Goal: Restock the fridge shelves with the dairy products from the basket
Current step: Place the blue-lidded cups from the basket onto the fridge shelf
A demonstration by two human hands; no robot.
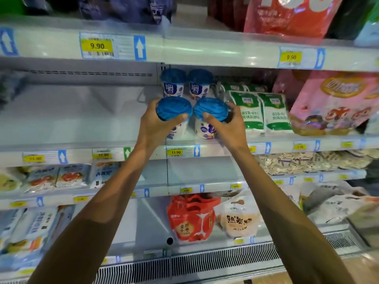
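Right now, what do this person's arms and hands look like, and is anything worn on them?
Nothing is worn on either. The left hand and right hand have no gloves, and no ring shows on the fingers. The left forearm and right forearm are uncovered down to the picture's bottom edge: no sleeve, watch or bracelet is in view.

Left cup and right cup, white with blue lids, are upright, side by side at the front of the fridge shelf, gripped by left hand and right hand; two matching rear cups stand just behind
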